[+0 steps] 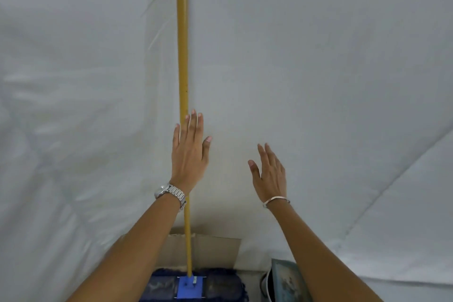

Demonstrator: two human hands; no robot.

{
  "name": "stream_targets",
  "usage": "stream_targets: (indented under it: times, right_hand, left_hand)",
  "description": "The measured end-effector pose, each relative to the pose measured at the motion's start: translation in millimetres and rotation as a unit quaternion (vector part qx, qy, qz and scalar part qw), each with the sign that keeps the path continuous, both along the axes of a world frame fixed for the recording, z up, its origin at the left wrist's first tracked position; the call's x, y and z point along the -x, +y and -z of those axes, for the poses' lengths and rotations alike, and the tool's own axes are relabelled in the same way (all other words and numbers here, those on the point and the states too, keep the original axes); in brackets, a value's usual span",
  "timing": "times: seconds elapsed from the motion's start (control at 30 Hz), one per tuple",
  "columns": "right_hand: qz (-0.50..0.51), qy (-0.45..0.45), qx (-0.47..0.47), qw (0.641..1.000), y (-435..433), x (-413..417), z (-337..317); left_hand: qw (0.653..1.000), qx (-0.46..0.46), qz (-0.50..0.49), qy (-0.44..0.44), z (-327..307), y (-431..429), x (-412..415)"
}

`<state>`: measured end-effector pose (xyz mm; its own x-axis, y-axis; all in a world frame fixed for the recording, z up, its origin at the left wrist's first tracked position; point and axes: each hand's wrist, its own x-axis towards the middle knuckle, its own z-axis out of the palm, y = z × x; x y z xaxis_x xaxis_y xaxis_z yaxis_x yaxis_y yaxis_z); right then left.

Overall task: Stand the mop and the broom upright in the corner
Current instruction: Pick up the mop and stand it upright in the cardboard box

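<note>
Yellow and straight, the mop (183,56) handle rises upright along the corner where two white sheeted walls (318,56) meet, running out of the top of our view. Its blue head (190,287) sits flat on the floor at the bottom, a blue bracket joining it to the handle, with a sheet of cardboard (215,250) lying just behind it. We see our left hand (190,152) held flat in front of the handle, fingers straight and together, gripping nothing; whether the palm touches the handle we cannot tell. A metal watch (171,192) sits on that wrist. Our right hand (270,174) hangs apart to the right, also spread and empty, fingers pointing up toward the wall, a thin bangle (275,200) on its wrist. Both forearms reach up from the lower edge. At lower right, beside the mop head, part of a pale greenish object (284,279) shows, too cut off for us to identify.
</note>
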<state>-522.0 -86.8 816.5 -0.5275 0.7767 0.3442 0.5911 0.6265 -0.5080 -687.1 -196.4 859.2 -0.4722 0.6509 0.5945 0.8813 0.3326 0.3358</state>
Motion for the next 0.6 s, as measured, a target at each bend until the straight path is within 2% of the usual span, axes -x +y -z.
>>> stream_targets:
  times: [0.17, 0.33, 0.5, 0.6]
  right_hand:
    - [0.047, -0.048, -0.066, 0.996, 17, -88, -8]
    - [0.066, -0.088, -0.098, 0.989, 45, -193, 9]
    - [0.065, -0.100, -0.085, 0.989, 77, -293, 48]
    - [0.070, -0.126, -0.056, 0.988, 99, -358, 92]
  left_hand:
    - [0.998, 0.031, 0.036, 0.033, -3, 15, -96]
    - [0.996, 0.055, 0.058, 0.049, 21, 44, -209]
    - [0.995, 0.094, 0.041, 0.011, 68, 82, -312]
    - [0.992, 0.121, 0.035, -0.028, 114, 104, -373]
